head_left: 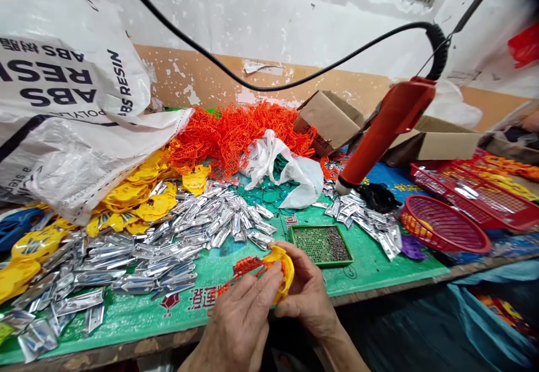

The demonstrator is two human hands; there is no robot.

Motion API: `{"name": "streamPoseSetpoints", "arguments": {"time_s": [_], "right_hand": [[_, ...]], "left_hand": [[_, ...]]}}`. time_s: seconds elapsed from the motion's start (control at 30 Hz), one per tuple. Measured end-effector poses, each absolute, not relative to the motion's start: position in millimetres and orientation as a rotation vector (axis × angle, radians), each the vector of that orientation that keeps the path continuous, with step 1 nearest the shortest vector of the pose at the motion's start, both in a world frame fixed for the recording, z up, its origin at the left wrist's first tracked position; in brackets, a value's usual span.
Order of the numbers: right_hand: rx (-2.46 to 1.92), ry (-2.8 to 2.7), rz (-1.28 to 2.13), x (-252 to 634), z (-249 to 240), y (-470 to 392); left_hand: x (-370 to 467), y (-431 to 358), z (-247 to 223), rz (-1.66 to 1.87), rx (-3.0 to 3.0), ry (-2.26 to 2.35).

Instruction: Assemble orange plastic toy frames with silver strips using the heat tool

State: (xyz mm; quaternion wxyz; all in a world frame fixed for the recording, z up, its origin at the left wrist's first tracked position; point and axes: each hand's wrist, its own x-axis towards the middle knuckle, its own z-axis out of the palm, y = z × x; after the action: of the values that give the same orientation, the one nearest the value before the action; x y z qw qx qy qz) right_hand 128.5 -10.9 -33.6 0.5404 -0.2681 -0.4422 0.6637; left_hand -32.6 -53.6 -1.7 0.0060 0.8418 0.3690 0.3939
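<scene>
A curved yellow plastic part (286,268) is held up near the table's front edge. My right hand (309,293) grips it from the right, thumb below and fingers behind its rim. My left hand (246,316) is closed against its left side, fingers pressed together; the fingertips cover much of its inner face. An orange-red plastic piece (246,265) shows just beyond my left hand; whether the fingers hold it I cannot tell. Behind my hands lies a heap of silvery metallic strips (227,215). A green tray (322,261) of small dark pieces sits just beyond my right hand.
A red-orange electric screwdriver (387,131) hangs at right on a black cable. Yellow parts (135,198), a tangled orange pile (240,133) and a white sack (63,80) fill the left and back. Red baskets (446,226) and cardboard boxes (330,119) stand right and behind.
</scene>
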Motion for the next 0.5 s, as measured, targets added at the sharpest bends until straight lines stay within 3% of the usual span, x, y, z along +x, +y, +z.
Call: {"name": "streamPoseSetpoints", "arguments": {"time_s": [0.27,0.5], "right_hand": [[-0.743,-1.534,1.080,126,-16,-13],[-0.829,-1.794,1.010,122,-8,-1]], "left_hand": [[-26,-62,11,1.174,1.708,1.189],[-28,-61,12,1.031,0.749,0.959]]}}
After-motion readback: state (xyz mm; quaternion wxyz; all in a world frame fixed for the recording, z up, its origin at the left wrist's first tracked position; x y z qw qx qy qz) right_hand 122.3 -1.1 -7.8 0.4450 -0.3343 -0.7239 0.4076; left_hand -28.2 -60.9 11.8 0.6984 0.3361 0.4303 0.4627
